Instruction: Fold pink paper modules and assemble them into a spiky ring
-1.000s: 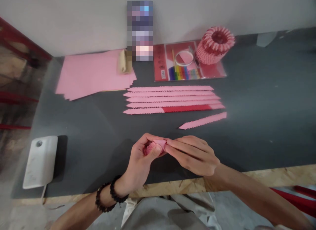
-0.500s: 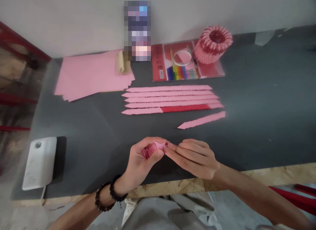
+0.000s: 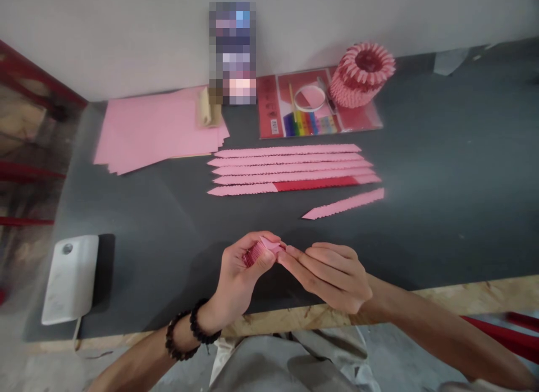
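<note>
My left hand (image 3: 238,274) is curled around a strip of folded pink paper pieces (image 3: 251,254), its ridged edges showing between thumb and fingers. One pale pink folded piece (image 3: 270,244) sticks out at the strip's end. Thumb and fingertips of my right hand (image 3: 330,274) are closed at that end; the exact pinch is partly hidden. Beyond my hands lies a short pink folded-paper strip (image 3: 345,204) with one pointed end. Further back are several long pink folded-paper strips (image 3: 290,163) in parallel rows, the nearest with a red section (image 3: 315,185).
Pink paper sheets (image 3: 151,128) lie at back left under a beige clip-like object (image 3: 206,106). A blurred upright object (image 3: 233,55) stands beside a flat red package (image 3: 268,108). A pink folded-paper vase (image 3: 360,77) rests on the package. A white corded device (image 3: 69,279) sits left.
The pale pink end piece has tilted slightly in my left hand. My right hand has shifted a little lower, its fingertips still at the strip's end.
</note>
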The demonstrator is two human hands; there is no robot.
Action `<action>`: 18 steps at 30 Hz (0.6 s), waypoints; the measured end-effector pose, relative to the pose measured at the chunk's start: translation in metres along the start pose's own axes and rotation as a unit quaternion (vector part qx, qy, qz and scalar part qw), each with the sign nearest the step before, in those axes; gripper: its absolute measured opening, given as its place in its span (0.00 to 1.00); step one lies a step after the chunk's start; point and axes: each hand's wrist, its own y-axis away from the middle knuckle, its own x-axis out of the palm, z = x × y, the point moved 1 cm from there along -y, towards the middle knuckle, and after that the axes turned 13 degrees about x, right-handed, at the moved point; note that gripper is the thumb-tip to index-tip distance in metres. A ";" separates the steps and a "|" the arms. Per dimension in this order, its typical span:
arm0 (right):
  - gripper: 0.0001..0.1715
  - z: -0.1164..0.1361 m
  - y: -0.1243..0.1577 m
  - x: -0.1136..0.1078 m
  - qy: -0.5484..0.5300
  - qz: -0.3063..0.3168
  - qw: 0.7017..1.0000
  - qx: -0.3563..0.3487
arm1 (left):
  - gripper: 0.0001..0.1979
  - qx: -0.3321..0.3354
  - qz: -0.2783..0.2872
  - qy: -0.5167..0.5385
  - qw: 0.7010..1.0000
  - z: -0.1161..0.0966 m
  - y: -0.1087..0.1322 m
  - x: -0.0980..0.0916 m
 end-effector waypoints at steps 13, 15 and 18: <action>0.21 0.000 0.008 0.001 -0.130 0.052 0.967 0.215 | 0.14 -0.099 -0.009 0.164 0.981 -0.003 -0.018 -0.001; 0.24 -0.003 0.005 0.002 -0.133 0.087 0.955 0.249 | 0.15 -0.116 -0.001 0.166 0.979 -0.002 -0.014 0.002; 0.25 -0.002 -0.001 0.000 -0.167 0.104 0.942 0.271 | 0.14 -0.132 -0.008 0.149 0.980 -0.002 -0.013 0.004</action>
